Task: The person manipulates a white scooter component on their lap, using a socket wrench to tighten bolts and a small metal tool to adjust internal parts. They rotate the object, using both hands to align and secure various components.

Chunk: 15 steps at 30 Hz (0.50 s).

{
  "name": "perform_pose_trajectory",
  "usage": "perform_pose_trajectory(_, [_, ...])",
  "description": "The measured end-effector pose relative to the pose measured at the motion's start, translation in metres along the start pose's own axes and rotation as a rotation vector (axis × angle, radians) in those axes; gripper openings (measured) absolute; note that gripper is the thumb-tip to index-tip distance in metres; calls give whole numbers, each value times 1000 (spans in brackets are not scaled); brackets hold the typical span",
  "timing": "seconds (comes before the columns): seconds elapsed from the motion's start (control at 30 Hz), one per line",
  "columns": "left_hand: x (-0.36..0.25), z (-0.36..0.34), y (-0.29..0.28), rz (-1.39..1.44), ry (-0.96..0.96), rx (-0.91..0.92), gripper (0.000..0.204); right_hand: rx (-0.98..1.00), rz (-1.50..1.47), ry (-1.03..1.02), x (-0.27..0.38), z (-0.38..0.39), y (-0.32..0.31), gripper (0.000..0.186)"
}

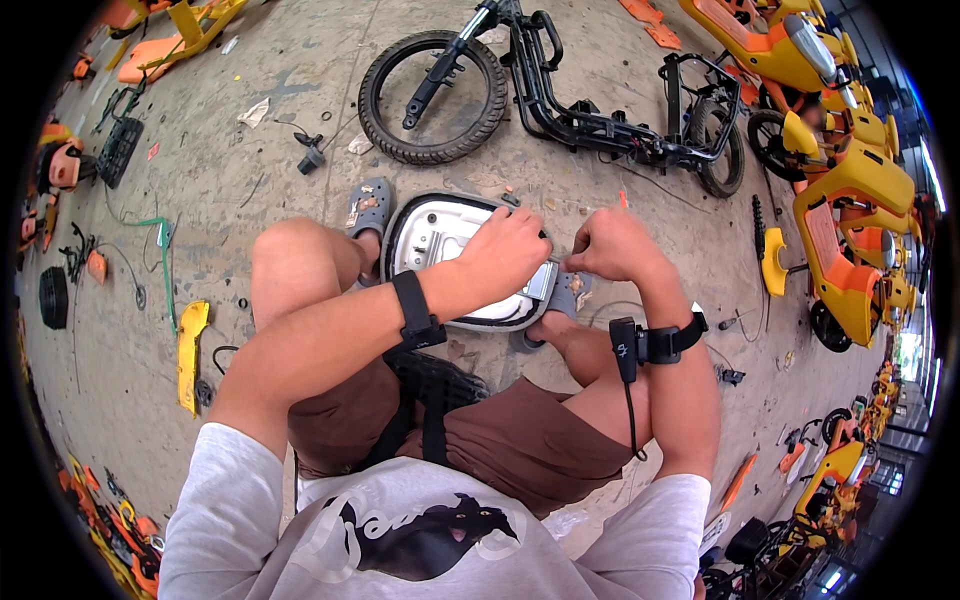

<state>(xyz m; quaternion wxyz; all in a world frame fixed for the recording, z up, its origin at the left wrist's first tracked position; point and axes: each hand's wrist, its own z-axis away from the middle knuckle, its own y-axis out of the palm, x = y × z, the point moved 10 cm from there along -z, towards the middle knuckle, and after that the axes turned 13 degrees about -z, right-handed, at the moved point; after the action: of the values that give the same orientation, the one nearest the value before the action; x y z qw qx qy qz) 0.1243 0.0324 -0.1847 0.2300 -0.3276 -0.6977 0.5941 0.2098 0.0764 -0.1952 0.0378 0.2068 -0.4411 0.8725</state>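
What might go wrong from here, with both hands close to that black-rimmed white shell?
The left hand is close to the metal plate, so an edge might nip a finger. The white shell sits low between the feet, so a shifting foot might knock it. The cable hanging from the device on the right wrist might snag as the right hand moves.

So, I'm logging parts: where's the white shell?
In the head view, the white shell is near centre, between the feet, left hand over it, right hand by its right edge.
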Motion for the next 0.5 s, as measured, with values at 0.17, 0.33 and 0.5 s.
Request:
perform_pose_trajectory(0.17, [-1,0,38,155,-54,243,23,223,-206,-44,3,-2,32,25])
perform_pose_trajectory(0.33, [-15,0,22,146,2,97,26,131,-344,-91,-12,-7,23,19])
perform_pose_trajectory(0.5, [-23,5,43,93,120,256,31,-61,-407,-108,-2,3,-10,19])
